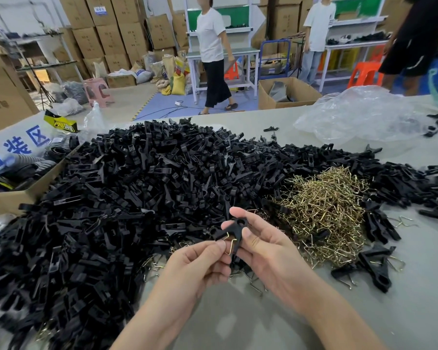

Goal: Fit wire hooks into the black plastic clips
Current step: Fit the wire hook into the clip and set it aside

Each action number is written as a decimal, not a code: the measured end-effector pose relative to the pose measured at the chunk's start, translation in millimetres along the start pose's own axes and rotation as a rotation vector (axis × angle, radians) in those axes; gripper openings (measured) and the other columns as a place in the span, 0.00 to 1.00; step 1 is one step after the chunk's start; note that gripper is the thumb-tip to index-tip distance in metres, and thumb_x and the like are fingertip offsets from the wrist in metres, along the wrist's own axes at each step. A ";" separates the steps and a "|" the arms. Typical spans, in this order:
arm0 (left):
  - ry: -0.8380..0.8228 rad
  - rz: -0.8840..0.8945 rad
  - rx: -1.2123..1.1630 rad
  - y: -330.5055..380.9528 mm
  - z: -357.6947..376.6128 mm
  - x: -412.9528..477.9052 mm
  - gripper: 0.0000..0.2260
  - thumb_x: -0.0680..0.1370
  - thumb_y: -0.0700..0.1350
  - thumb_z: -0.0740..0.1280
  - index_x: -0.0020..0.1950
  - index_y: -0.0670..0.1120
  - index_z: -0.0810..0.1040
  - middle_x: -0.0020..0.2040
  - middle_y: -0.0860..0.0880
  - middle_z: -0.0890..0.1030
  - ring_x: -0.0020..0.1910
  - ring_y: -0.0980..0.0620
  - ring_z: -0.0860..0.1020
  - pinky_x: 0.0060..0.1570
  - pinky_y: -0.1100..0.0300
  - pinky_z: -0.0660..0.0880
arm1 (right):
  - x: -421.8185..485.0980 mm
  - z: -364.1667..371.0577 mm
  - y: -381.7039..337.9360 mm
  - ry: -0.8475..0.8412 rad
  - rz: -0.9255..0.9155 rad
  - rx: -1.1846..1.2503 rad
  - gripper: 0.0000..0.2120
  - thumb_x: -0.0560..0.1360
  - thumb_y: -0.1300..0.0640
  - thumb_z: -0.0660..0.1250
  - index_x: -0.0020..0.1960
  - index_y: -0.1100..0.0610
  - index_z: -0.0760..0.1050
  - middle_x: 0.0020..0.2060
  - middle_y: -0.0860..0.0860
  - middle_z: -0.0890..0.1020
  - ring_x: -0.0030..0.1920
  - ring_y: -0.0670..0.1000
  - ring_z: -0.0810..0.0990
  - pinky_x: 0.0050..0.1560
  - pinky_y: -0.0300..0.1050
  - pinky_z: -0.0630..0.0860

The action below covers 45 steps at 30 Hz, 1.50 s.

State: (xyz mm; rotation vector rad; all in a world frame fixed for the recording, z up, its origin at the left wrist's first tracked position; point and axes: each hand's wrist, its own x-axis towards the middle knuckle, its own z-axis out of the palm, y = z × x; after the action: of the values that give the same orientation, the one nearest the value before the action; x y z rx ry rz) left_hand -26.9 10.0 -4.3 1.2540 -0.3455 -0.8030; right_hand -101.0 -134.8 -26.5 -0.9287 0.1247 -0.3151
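Black plastic clip [232, 227]: matte, flattish, forked at the bottom with a round hole near the top. It's held up off the table between both hands, just in front of the big heap.
Wire hook [230, 246]: thin shiny brass-coloured wire with sharp angular bends, sitting against the lower half of the clip. Can't tell if it's fully seated tbh.
Left hand [200, 263]: thumb and forefinger curled in, pinching the wire hook at its lower end; the other fingers are folded underneath.
Right hand [261, 246]: thumb on the front, index finger curved round behind the top, gripping the clip.
Clip heap [137, 185]: huge jumbled mound of the same dull black pieces, covering the left and middle of the table.
Hook heap [324, 205]: tangled, glinting gold wire, right of the hands, ringed by black clips.
Wired clips [374, 271]: a few with wire loops sticking out, lying right of the hook heap.
Table [238, 319]: smooth, pale grey-green.
Plastic bag [359, 114]: clear crinkly film, far right.
Cardboard box [8, 200]: brown, at the left edge, touching the clip heap.
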 end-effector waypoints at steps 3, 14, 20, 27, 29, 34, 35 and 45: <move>0.017 0.018 0.006 0.5 1.5 0.3 0.09 0.69 0.45 0.70 0.41 0.42 0.87 0.37 0.43 0.82 0.32 0.52 0.78 0.34 0.61 0.78 | -0.2 -0.8 -1.3 0.004 0.003 0.016 0.17 0.78 0.62 0.63 0.64 0.56 0.80 0.59 0.60 0.83 0.56 0.55 0.83 0.58 0.45 0.79; 0.055 0.001 0.068 0.6 -2.5 -0.9 0.09 0.69 0.47 0.71 0.42 0.45 0.88 0.37 0.45 0.82 0.32 0.52 0.79 0.34 0.62 0.77 | 1.2 1.5 3.0 0.005 0.017 0.054 0.18 0.77 0.62 0.62 0.65 0.60 0.79 0.58 0.60 0.83 0.56 0.56 0.83 0.57 0.45 0.80; 0.071 -0.014 0.064 -4.5 -3.0 -0.6 0.08 0.69 0.49 0.72 0.41 0.46 0.88 0.37 0.46 0.84 0.32 0.53 0.81 0.34 0.62 0.78 | 1.7 2.1 6.5 0.026 -0.007 -0.072 0.17 0.79 0.62 0.61 0.66 0.58 0.77 0.56 0.58 0.84 0.55 0.53 0.84 0.57 0.43 0.79; 0.020 0.008 -0.135 -11.3 3.6 4.1 0.09 0.69 0.48 0.72 0.43 0.43 0.87 0.36 0.46 0.82 0.29 0.54 0.78 0.33 0.63 0.78 | -1.1 6.6 0.3 0.040 -0.006 -0.026 0.15 0.77 0.61 0.62 0.62 0.59 0.78 0.52 0.58 0.84 0.49 0.54 0.84 0.51 0.44 0.81; 0.048 0.070 -0.041 -17.0 9.7 4.7 0.09 0.71 0.50 0.77 0.38 0.45 0.86 0.35 0.46 0.81 0.29 0.53 0.77 0.35 0.60 0.75 | -3.1 12.0 0.6 0.080 0.017 0.028 0.13 0.78 0.60 0.60 0.60 0.59 0.77 0.48 0.56 0.83 0.40 0.52 0.80 0.37 0.46 0.79; 0.031 0.238 0.304 -34.2 28.5 1.1 0.07 0.74 0.56 0.73 0.43 0.54 0.82 0.33 0.51 0.80 0.32 0.57 0.78 0.35 0.65 0.73 | -6.6 23.2 10.4 0.295 -0.004 -0.067 0.10 0.83 0.56 0.56 0.49 0.53 0.75 0.42 0.51 0.79 0.33 0.49 0.73 0.34 0.45 0.61; 0.026 0.260 0.327 -36.1 30.8 0.7 0.06 0.73 0.56 0.71 0.44 0.55 0.81 0.34 0.52 0.80 0.33 0.58 0.78 0.35 0.66 0.73 | -6.8 24.1 10.9 0.318 -0.016 -0.085 0.11 0.83 0.56 0.56 0.47 0.53 0.75 0.42 0.51 0.79 0.35 0.50 0.74 0.36 0.47 0.60; 0.066 0.470 0.800 -44.3 36.4 -5.0 0.16 0.81 0.65 0.50 0.69 0.70 0.62 0.67 0.77 0.66 0.65 0.74 0.68 0.61 0.77 0.65 | -8.7 37.6 18.9 0.460 -0.182 -0.135 0.15 0.82 0.55 0.56 0.41 0.55 0.76 0.42 0.54 0.85 0.41 0.47 0.82 0.42 0.35 0.78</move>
State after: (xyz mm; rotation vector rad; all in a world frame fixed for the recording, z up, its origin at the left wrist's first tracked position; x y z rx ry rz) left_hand -68.9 -16.2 -33.5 1.8319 -0.9280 -0.1994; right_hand -96.1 -92.6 -19.5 -0.9905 0.4903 -0.6942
